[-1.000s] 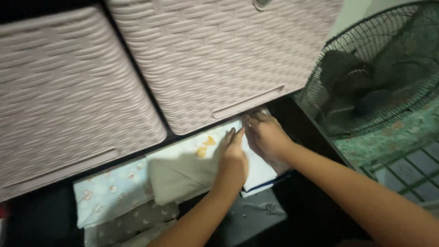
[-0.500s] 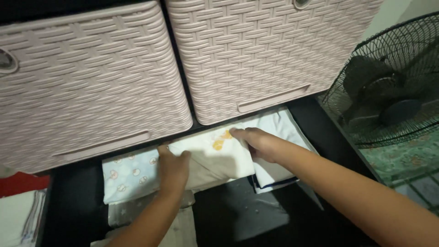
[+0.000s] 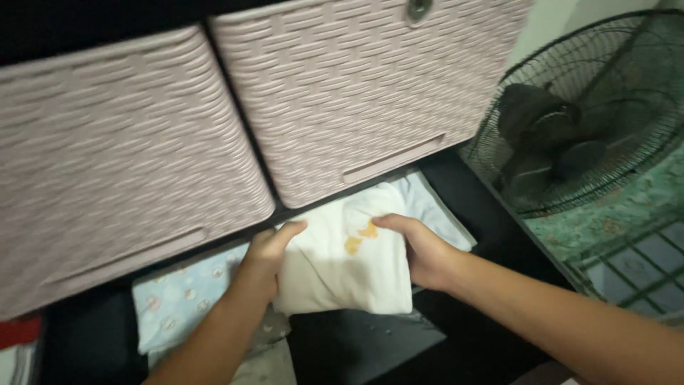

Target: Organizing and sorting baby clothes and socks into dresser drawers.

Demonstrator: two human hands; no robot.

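We hold a folded cloth at the centre of the frame, just below the two pink woven drawers. It is cream-white, soft and bunched into a rough square, with a small orange print near its upper middle. Our left hand clasps its left edge, thumb pointing up toward the top and the fingers closed on the fabric. Our right hand clamps the right edge, thumb lying across the top near the print and the other fingers tucked behind the cloth, out of sight. The cloth sits between both palms, in front of the dark shelf opening. A pale blue patterned cloth lies at lower left, and a white one shows behind our right hand. A black fan stands at the right.
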